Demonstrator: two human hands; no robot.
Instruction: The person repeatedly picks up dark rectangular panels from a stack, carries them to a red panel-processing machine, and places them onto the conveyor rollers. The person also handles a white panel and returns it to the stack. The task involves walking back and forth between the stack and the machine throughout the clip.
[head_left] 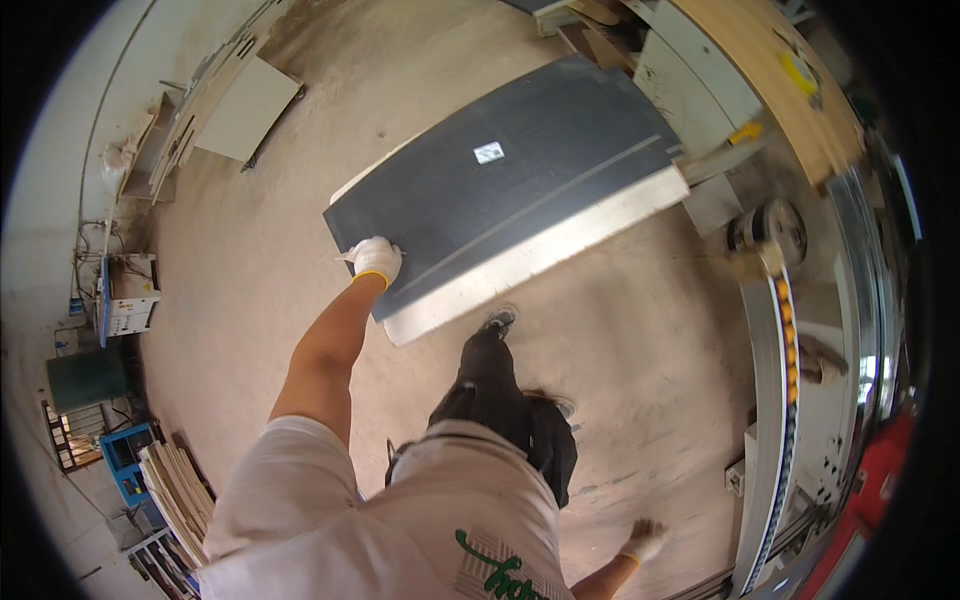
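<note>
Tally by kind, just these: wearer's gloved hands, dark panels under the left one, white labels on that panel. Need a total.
Gloved hands: 2 (left hand, right hand)
Dark panel: 1
White label: 1
Total: 4

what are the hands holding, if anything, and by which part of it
The left hand is on the left end of the dark board; whether it grips or just rests there can't be told. The blurred right hand shows nothing in it.
</note>
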